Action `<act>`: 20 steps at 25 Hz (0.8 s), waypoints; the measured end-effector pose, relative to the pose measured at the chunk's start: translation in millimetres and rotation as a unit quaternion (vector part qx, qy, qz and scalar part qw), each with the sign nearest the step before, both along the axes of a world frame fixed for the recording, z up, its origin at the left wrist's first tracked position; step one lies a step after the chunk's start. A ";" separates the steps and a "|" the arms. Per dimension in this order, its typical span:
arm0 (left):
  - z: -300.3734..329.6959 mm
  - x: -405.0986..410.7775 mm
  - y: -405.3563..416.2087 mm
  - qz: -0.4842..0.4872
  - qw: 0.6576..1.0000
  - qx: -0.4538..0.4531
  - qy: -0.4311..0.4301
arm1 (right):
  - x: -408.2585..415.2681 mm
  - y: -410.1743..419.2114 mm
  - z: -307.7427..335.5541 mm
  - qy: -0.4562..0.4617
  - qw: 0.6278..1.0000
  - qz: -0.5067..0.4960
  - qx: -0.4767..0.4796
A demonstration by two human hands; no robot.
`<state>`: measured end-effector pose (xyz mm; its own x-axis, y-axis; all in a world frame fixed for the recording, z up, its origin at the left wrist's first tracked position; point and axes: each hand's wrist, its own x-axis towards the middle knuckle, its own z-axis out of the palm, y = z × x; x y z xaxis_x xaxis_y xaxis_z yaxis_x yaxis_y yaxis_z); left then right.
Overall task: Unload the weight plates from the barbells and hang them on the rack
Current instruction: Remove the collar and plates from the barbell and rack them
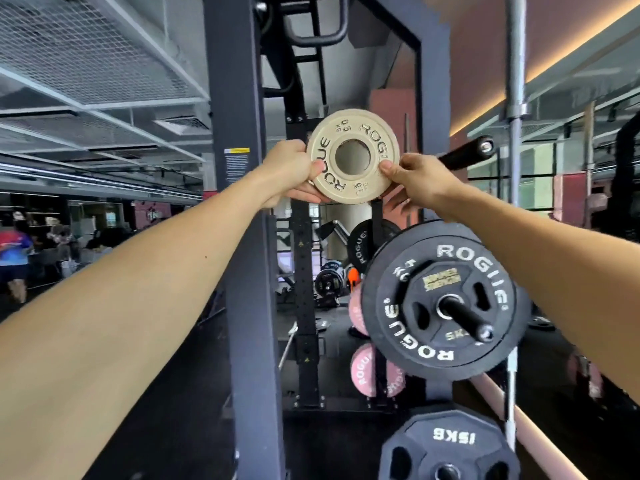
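I hold a small cream ROGUE weight plate (352, 156) up at chest height in front of the black rack upright (239, 140). My left hand (290, 174) grips its left rim and my right hand (417, 183) pinches its right rim. The plate's centre hole is empty and faces me. A bare black rack peg (465, 154) sticks out just right of the plate, behind my right hand. Lower right, black ROGUE plates (446, 303) hang on another peg (467, 317).
A black 15KG plate (450, 445) hangs at the bottom right. Pink ROGUE plates (363, 372) sit low on a far rack. An upright steel barbell (516, 109) stands at the right. People (15, 258) are far off at the left.
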<state>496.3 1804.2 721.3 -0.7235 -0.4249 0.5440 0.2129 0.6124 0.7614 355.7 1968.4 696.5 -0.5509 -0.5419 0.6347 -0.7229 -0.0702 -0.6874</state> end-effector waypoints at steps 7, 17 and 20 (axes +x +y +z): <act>-15.7 109.1 -88.8 0.038 0.999 0.009 -0.012 | 93.1 -97.7 -9.6 -0.040 0.997 0.066 0.021; -33.4 127.0 -221.9 0.073 0.996 0.038 -0.021 | 100.6 -239.7 -26.2 -0.043 0.994 0.102 0.009; -35.4 108.1 -260.3 0.072 0.996 0.044 -0.020 | 81.9 -277.8 -33.6 -0.046 0.994 0.094 0.010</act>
<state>604.4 1543.9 685.9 -0.6719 -0.5706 0.4722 0.0967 0.5645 0.8197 437.7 1690.6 662.9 -0.4932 -0.6532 0.5746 -0.6324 -0.1843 -0.7524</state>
